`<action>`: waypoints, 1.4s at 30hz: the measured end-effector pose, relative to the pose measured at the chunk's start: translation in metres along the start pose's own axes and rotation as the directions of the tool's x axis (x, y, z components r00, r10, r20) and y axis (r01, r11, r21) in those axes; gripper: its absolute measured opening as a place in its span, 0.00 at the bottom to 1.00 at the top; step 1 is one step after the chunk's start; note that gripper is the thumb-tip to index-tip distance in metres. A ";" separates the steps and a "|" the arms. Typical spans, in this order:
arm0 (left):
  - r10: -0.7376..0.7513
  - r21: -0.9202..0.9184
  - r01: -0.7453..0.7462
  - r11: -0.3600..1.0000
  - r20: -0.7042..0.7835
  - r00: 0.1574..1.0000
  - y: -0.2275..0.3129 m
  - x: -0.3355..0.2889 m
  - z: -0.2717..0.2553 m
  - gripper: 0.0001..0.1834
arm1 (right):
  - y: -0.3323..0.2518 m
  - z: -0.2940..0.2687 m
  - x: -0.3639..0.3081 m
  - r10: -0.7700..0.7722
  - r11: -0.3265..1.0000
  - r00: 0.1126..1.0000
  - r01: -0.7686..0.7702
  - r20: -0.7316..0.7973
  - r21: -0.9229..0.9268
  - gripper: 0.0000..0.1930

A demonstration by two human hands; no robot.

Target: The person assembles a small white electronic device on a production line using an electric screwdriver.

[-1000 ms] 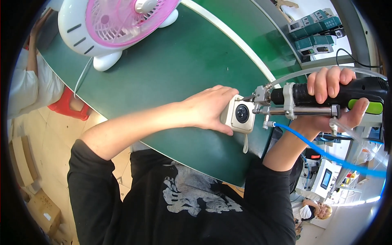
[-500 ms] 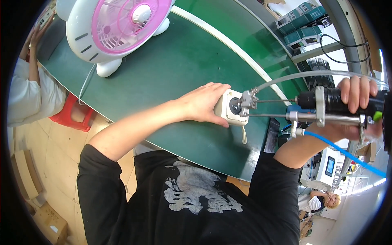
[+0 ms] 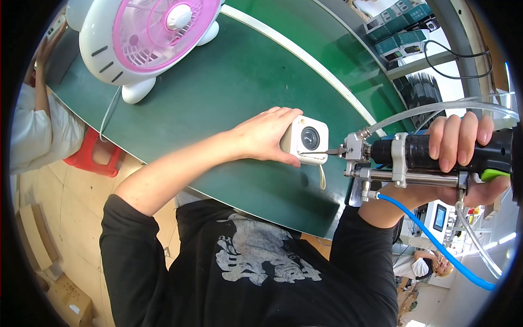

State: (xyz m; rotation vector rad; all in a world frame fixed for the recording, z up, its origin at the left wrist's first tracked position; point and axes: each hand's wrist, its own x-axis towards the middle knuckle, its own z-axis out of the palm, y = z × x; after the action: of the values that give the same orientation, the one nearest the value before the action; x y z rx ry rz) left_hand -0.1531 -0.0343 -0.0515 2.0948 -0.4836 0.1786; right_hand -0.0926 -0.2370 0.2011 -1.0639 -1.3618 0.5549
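Over the green table, the left hand pinches a white box, its thumb at the lower side and its fingers along the upper side. The box sits just right of that hand, with a round black part showing in its face. A cream strap hangs from the box, to the right of the left thumb and a little nearer the body.

Well to the right of the left hand, the right hand is wrapped around a black driver, fingers curled over the far side and thumb along the near side. A green part shows beside that thumb. The driver's metal head lies between the two hands. From it a thin bit reaches left over the box's face, just below the round part; whether its tip touches, I cannot tell.

A blue tube runs from the head below the right hand, and a clear hose arcs above it. Up and left of the left hand stands a pink and white fan; farther left are a red stool and a person in white. Cartons lie beyond the right hand.
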 end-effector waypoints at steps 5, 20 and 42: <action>-0.012 0.015 0.012 1.000 -0.020 1.000 -0.002 -0.004 0.000 0.55 | 0.033 0.013 -0.003 -0.125 0.990 0.983 0.132 -0.137 0.047 0.23; -0.023 -0.052 0.022 0.998 -0.001 1.000 0.007 -0.001 0.001 0.51 | 0.065 0.022 -0.016 -0.126 0.985 0.944 0.156 -0.305 0.079 0.28; -0.086 0.454 -0.034 0.891 0.243 0.966 0.052 0.044 -0.003 0.69 | 0.074 -0.066 0.000 -0.412 0.855 0.505 -0.074 -0.759 -0.513 0.14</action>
State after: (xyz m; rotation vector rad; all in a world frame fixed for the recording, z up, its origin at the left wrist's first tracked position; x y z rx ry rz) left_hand -0.1339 -0.0682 0.0047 2.6043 -0.6130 -0.0016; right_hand -0.0114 -0.2216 0.1466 -1.3199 -0.6622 -0.5215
